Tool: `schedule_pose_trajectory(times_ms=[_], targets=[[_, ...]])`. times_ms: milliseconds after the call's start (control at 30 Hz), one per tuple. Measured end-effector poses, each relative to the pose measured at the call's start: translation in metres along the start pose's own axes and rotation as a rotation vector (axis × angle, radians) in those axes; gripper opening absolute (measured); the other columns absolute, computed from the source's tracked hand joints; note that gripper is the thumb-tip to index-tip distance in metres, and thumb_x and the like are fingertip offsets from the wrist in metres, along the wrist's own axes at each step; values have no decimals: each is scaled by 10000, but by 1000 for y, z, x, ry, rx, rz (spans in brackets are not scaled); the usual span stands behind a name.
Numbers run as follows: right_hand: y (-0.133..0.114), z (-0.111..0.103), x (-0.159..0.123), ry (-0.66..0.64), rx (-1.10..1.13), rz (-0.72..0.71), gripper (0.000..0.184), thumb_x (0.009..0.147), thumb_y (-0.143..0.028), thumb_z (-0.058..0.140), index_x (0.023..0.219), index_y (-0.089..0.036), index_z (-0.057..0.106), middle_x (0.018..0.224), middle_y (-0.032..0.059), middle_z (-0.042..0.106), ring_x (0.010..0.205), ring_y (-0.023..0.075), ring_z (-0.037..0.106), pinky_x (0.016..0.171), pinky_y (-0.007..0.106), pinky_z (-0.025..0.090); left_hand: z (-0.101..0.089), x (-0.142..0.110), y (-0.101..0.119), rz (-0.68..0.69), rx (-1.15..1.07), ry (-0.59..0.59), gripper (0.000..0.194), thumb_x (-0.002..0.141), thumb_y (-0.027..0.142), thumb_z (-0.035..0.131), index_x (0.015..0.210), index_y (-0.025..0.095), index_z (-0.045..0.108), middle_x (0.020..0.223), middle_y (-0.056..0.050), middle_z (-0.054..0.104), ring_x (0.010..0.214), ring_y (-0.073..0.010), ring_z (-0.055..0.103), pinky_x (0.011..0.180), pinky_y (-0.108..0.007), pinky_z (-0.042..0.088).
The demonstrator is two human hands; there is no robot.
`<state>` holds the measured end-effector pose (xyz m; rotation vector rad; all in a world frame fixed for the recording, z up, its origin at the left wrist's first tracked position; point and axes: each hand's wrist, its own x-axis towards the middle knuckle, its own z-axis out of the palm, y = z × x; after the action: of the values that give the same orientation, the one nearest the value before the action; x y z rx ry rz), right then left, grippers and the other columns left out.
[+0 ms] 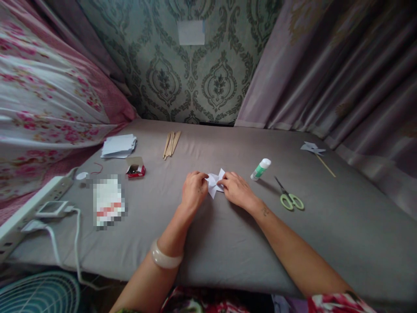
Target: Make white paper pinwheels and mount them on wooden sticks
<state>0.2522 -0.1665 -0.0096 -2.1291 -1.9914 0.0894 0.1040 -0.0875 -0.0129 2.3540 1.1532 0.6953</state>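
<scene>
A small white paper pinwheel (214, 186) with pointed blades is held between my two hands, just over the grey cloth. My left hand (195, 188) pinches its left side, fingers curled. From the right, my right hand (237, 188) grips the other side, its fingertips near the middle of the paper. Right of my hands a glue stick (261, 169) with a white cap stands at a tilt. Beyond it lie scissors (291, 201) with light green handles. A pinwheel on a stick (313, 148) rests at the far right.
Wooden sticks (171, 144) lie at the back. A stack of white paper (119, 146) and a small open red box (136, 168) are on the left, near a blurred packet (109, 201). A power strip (35, 213) with white cables runs along the left edge, above a fan (39, 292).
</scene>
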Motion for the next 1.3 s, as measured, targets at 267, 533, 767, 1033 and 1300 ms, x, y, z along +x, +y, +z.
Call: schedule_pose_trajectory(times_ms=[267, 533, 767, 1033, 1300], targets=[[-3, 7, -1, 36, -10, -24, 358, 871, -63, 435, 957, -231, 738, 1031, 105, 623, 942, 229, 529, 800, 338, 414, 3, 2, -1, -39, -69, 39, 311, 821, 112, 440, 923, 165, 730, 953, -88, 706, 903, -207, 590, 846, -353, 471], [16, 20, 2, 54, 189, 34, 419, 817, -9, 457, 1037, -234, 734, 1041, 65, 642, 1011, 187, 549, 916, 303, 416, 4, 6, -3, -35, -49, 49, 323, 804, 86, 441, 922, 154, 735, 945, -90, 716, 913, -211, 602, 863, -337, 468], [22, 30, 3, 160, 328, 82, 428, 787, 14, 463, 983, -233, 752, 963, 51, 653, 963, 169, 580, 912, 294, 436, 5, 8, -5, -36, -56, 50, 318, 815, 110, 444, 926, 140, 741, 944, -100, 717, 894, -200, 610, 854, -323, 470], [18, 18, -1, 264, 453, 155, 260, 811, -91, 534, 930, -198, 739, 926, 46, 664, 816, 151, 599, 803, 280, 457, 8, 10, -11, -35, -62, 54, 299, 813, 115, 464, 937, 147, 734, 944, -97, 721, 871, -197, 619, 841, -327, 474], [-1, -1, -21, 398, 519, 103, 175, 808, -330, 634, 697, -195, 621, 739, 19, 625, 632, 150, 522, 639, 273, 411, 11, 7, -6, -68, -199, 129, 124, 820, 179, 571, 824, 172, 695, 828, -57, 716, 759, -166, 608, 762, -300, 476]])
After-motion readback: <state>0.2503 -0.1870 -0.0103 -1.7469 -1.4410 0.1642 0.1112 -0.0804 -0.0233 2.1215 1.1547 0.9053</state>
